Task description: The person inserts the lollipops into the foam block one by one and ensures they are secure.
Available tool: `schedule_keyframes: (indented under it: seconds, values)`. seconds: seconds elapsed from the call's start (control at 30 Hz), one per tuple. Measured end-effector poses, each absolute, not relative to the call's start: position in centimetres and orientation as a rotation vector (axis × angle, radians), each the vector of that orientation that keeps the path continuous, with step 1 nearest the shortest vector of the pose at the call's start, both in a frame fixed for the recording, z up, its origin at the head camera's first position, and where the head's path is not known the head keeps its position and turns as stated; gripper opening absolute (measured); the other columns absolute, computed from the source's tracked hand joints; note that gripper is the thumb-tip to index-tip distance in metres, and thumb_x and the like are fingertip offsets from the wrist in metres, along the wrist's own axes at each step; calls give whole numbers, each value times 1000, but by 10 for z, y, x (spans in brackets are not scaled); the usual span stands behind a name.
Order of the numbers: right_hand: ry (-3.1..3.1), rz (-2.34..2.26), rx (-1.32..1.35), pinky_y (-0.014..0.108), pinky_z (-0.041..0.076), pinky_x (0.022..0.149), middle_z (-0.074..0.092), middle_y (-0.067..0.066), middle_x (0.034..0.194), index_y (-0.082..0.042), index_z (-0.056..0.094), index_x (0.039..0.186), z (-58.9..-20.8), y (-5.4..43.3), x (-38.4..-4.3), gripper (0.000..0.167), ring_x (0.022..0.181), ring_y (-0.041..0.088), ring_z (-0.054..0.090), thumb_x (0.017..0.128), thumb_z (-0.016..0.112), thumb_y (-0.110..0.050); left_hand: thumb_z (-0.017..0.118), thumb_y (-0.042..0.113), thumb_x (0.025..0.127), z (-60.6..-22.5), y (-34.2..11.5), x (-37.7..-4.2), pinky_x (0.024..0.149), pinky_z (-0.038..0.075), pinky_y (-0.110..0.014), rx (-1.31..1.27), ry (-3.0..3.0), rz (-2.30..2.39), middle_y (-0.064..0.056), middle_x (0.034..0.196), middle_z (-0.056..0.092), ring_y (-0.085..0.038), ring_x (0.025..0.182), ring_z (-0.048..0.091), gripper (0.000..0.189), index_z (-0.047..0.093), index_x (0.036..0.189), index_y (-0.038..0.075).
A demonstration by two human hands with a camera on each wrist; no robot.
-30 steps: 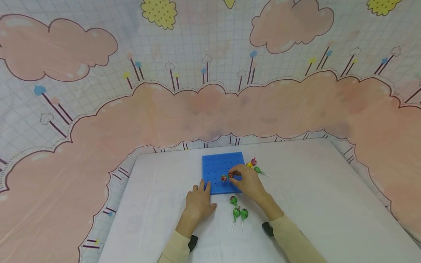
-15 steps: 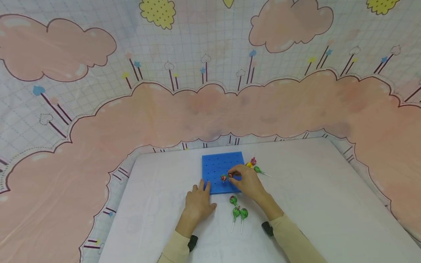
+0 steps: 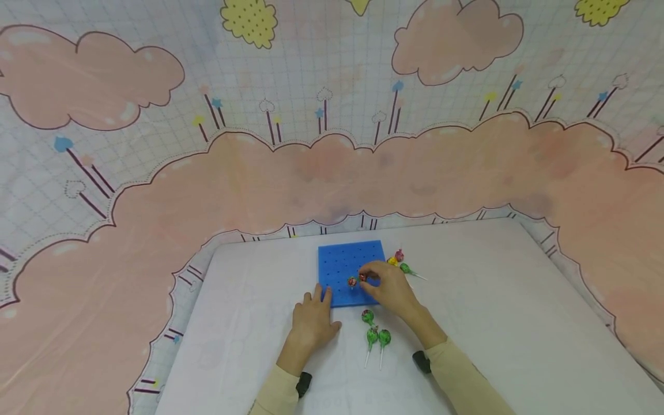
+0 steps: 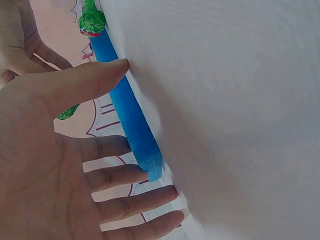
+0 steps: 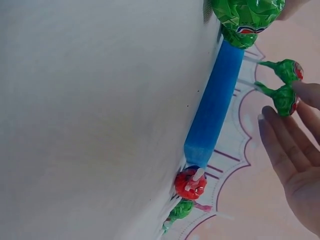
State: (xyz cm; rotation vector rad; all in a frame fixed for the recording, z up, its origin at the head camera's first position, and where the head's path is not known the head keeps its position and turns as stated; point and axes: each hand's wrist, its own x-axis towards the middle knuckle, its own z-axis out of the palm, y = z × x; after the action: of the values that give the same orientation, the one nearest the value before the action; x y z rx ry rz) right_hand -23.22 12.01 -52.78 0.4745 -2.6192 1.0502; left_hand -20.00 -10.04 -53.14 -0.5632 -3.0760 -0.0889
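Note:
A blue board with rows of small holes (image 3: 339,256) lies flat on the table. My right hand (image 3: 394,288) pinches the red-and-green head of a lollipop (image 5: 286,101) between thumb and fingertips; its stick points down to the board. Just left of it a second lollipop (image 3: 352,282) stands upright in the board, seen also in the right wrist view. At the board's front left corner rests my left hand (image 3: 313,323), fingers extended and holding nothing. In the left wrist view its fingertips touch the edge of the board (image 4: 131,110).
Three green lollipops (image 3: 372,335) lie in front of the board, sticks mostly toward me. Beside its right edge are a yellow lollipop (image 3: 392,261), a pink one (image 3: 399,255) and a green one (image 3: 406,268). A patterned curtain (image 3: 332,173) hangs behind the white table (image 3: 493,300).

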Motion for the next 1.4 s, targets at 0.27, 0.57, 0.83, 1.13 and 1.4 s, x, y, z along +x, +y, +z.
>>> schedule_keyframes:
  seconds: [0.27, 0.57, 0.83, 1.13, 1.4]
  values:
    - [-2635, 1024, 445, 40, 59, 91, 73, 0, 115, -13, 75, 118, -525, 121, -229, 29, 104, 21, 72, 90, 84, -18, 82, 48, 86, -530, -100, -200, 88, 57, -53, -553, -3092, -90, -25, 152, 49, -43, 123, 59, 83, 55, 149, 2]
    - [-2610, 963, 441, 39, 59, 92, 74, 0, 115, -15, 75, 117, -519, 121, -226, 30, 107, 20, 72, 89, 85, -19, 81, 48, 86, -531, -100, -200, 90, 57, -53, -550, -3108, -100, -25, 153, 48, -43, 125, 59, 83, 54, 150, 1]
    - [-2606, 912, 445, 38, 60, 90, 75, -1, 112, -14, 76, 115, -514, 121, -222, 29, 104, 19, 72, 89, 85, -21, 81, 47, 87, -531, -100, -201, 89, 56, -54, -550, -3103, -114, -25, 153, 48, -43, 125, 58, 83, 54, 149, 1]
    - [-2590, 913, 467, 41, 59, 92, 75, -2, 112, -16, 78, 106, -513, 123, -218, 22, 107, 20, 71, 87, 88, -16, 82, 47, 85, -534, -100, -201, 88, 57, -54, -551, -3084, -110, -26, 152, 49, -43, 123, 59, 83, 55, 148, 1]
    - [-2580, 939, 505, 40, 60, 91, 75, -1, 111, -16, 78, 105, -512, 124, -211, 24, 107, 21, 71, 84, 89, -13, 82, 47, 86, -534, -100, -202, 89, 57, -54, -552, -3089, -117, -26, 153, 48, -43, 124, 59, 83, 54, 149, 1]
